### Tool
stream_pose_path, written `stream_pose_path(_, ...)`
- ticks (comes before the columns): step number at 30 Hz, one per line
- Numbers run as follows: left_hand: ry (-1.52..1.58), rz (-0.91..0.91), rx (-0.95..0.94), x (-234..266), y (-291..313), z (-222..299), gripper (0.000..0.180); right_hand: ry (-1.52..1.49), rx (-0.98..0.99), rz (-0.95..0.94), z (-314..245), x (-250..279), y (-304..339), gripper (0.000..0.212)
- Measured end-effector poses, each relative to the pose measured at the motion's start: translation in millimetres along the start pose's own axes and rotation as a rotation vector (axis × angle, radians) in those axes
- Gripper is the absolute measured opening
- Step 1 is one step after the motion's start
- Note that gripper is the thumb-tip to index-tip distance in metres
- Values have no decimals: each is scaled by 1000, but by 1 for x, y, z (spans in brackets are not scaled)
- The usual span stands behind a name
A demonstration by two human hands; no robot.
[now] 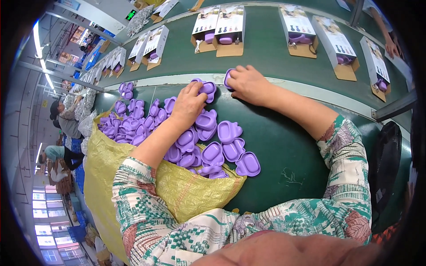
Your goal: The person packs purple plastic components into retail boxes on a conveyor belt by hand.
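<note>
My left hand (190, 105) is closed on a purple molded part (209, 90), a shallow rounded dish shape, near the far edge of the green table. To the right, my right hand (246, 84) grips another purple part (228, 80) by its side, fingers curled over it; much of that part is hidden. Below and left of my left hand lies a heap of similar purple parts (141, 126). They spill from the mouth of a yellow woven sack (188, 190). A few loose ones, such as a purple dish (247, 164), rest on the table at the heap's right.
Beyond a pale rail (284, 84), a green conveyor belt (262, 44) carries several open printed boxes (230, 29) with purple items inside. A black bag (385, 168) lies at the right. Another person's hand (391, 48) is at the far right; other people stand at the left.
</note>
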State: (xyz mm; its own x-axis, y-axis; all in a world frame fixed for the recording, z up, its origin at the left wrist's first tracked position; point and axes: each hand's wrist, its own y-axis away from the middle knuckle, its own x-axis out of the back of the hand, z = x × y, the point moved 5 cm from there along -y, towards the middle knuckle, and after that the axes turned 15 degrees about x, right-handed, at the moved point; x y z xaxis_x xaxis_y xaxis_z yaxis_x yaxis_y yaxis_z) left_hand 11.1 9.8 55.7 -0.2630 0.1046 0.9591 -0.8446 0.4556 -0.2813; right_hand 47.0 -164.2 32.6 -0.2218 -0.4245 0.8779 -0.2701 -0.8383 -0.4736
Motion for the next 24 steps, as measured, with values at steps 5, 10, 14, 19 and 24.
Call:
stream_pose_path(5, -50, 66, -47, -8, -24, 0, 11, 105, -25, 135, 20, 7, 5, 12)
stream_pose_path(10, -17, 209, -39, -6, -85, 2, 9, 266, -164, 247, 72, 26, 23, 13)
stream_pose_path(14, -124, 169, 86, -21, -144, 7, 9, 295, -235, 244, 90, 26, 28, 12)
stream_pose_path(19, -204, 118, 171, -42, -205, 31, 12, 358, -407, 146, 117, 28, 47, 13)
stream_pose_path(24, -333, 119, 433, -55, -240, 35, 23, 502, -576, 260, 131, 37, 60, 12)
